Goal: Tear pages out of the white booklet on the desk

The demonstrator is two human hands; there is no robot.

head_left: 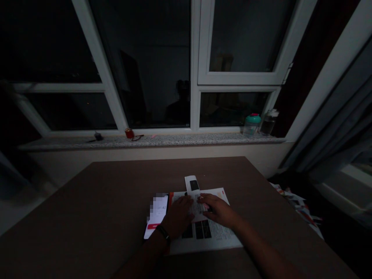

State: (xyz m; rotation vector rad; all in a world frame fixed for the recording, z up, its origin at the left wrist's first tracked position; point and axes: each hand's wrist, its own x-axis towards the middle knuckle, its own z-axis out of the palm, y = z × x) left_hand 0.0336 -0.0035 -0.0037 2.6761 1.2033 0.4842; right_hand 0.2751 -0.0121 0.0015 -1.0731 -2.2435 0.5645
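Observation:
My left hand (176, 217), with a black band on the wrist, lies palm down on the left part of a printed leaflet (203, 241). My right hand (217, 209) rests beside it, its fingertips on a folded white sheet (197, 206) on top of the leaflet. Neither hand shows a clear grip. Left of my left hand, a smartphone (155, 217) lies with its screen lit, partly under my wrist. A small white card (192, 184) with a dark square sticks out beyond the folded sheet. All of these lie on a brown tabletop (87, 209).
Behind the table runs a speckled stone windowsill (151, 142). It holds a teal-lidded jar (252, 124), a clear bottle (269, 122), a small red object (129, 133) and eyeglasses (137, 137). Grey curtains (331, 116) hang at the right, above crumpled patterned papers (302, 205) beside the table.

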